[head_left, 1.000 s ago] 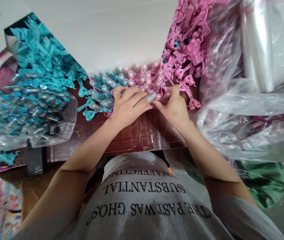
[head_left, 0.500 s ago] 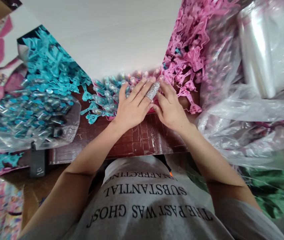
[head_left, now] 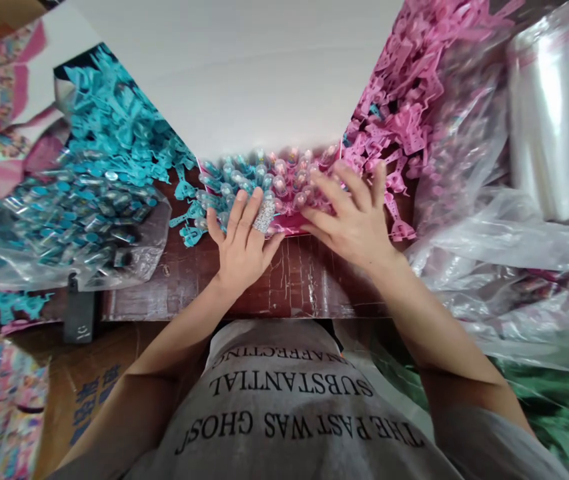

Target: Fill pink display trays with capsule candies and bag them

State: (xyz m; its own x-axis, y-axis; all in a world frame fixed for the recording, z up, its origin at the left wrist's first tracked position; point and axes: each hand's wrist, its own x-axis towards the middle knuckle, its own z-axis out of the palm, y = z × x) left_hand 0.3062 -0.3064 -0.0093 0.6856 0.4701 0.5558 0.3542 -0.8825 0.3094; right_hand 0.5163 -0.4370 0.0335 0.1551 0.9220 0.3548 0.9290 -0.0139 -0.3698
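Pink-and-blue capsule tray [head_left: 291,227]: left hand [head_left: 242,243] and right hand [head_left: 359,220] flat on it, fingers spread, holding nothing.

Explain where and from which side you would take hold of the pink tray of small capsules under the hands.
Probably by the near edge of the pink tray, coming from the person's side. That edge shows bare between the left hand and the right hand; the capsules crowd the top, and the blue pieces and the pink pieces hem in both ends.
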